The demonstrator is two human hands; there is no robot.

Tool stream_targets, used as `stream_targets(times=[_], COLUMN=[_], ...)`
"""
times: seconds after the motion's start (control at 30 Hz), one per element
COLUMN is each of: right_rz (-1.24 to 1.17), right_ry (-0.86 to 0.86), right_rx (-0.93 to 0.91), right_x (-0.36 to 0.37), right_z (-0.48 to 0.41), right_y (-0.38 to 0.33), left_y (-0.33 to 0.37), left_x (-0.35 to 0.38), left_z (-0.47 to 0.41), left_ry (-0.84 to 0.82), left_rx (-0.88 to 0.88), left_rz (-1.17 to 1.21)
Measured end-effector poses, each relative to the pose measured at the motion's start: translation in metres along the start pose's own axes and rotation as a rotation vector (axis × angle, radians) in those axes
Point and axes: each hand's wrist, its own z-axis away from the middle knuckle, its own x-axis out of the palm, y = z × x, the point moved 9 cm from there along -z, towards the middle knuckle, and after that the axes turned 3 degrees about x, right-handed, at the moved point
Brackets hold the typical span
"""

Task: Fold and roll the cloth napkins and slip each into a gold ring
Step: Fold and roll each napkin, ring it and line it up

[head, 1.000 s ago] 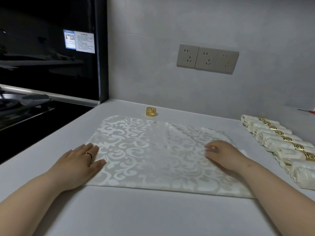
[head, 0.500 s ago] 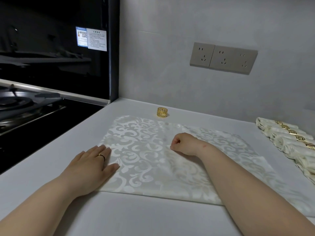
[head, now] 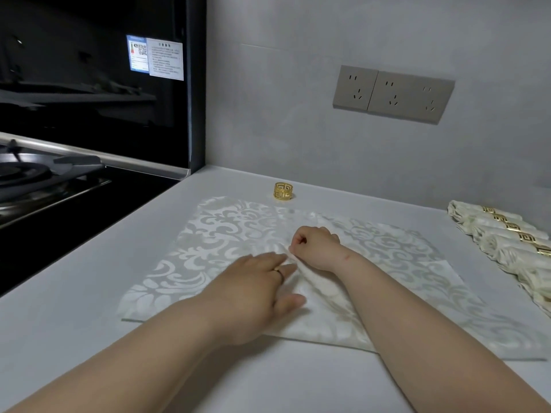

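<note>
A gas burner (head: 24, 174) sits far left beside the white counter (head: 89, 293). The patterned napkin (head: 226, 234) lies spread mid-counter. The left hand (head: 253, 290) rests flat on it, fingers straight, beside a raised fold that the right hand (head: 316, 248) pinches with curled fingers. The gold ring (head: 283, 191) stands just beyond the napkin's far edge, unobstructed. Far right lie rolled napkins (head: 504, 236), already ringed.

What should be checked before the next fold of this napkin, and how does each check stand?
1. Napkin spread flat on the counter: ok.
2. Right hand pinches a raised ridge at its middle: ok.
3. Left hand presses flat beside that ridge: ok.
4. Gold ring stands beyond the cloth, apart from it: ok.
5. Finished rolls clear of the napkin's right corner: cannot tell.
</note>
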Motion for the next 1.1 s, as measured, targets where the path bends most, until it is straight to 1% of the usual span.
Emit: stream_targets(times=[0.1, 0.2, 0.27, 0.33, 0.4, 0.5, 0.6, 0.77, 0.87, 0.93, 1.03, 1.1], right_rz=[0.028, -0.04, -0.095, -0.028, 0.057, 0.112, 0.167, 0.207, 0.212, 0.219, 0.158, 0.126], right_ry=[-0.003, -0.015, 0.046, 0.128, 0.156, 0.126, 0.079, 0.105, 0.087, 0.097, 0.179, 0.251], right_rx=[-0.002, 0.01, 0.024, 0.068, 0.144, 0.253, 0.293, 0.239, 0.223, 0.19, 0.124, 0.084], right_x=[0.002, -0.003, -0.016, -0.032, -0.044, -0.052, -0.051, -0.056, -0.057, -0.061, -0.074, -0.089], right_z=[-0.003, -0.009, -0.019, -0.03, -0.045, -0.067, -0.086, -0.105, -0.11, -0.108, -0.097, -0.084], right_y=[0.001, 0.008, 0.021, 0.042, 0.067, 0.101, 0.118, 0.11, 0.106, 0.099, 0.091, 0.086], left_y=[0.013, 0.009, 0.01, 0.01, 0.008, 0.008, 0.009, 0.008, 0.005, 0.008, 0.006, 0.007], left_x=[0.018, 0.038, 0.041, 0.043, 0.046, 0.048, 0.05, 0.051, 0.053, 0.051, 0.052, 0.052], left_z=[-0.017, -0.02, -0.017, -0.017, -0.02, -0.021, -0.024, -0.029, -0.03, -0.029, -0.029, -0.029], left_ry=[-0.074, -0.145, -0.152, -0.152, -0.157, -0.188, -0.212, -0.197, -0.211, -0.204, -0.212, -0.204], left_rx=[0.036, 0.03, 0.037, 0.046, 0.055, 0.08, 0.101, 0.138, 0.136, 0.164, 0.145, 0.165], left_rz=[-0.033, -0.051, -0.06, -0.057, -0.063, -0.057, -0.051, -0.08, -0.057, -0.068, -0.032, -0.025])
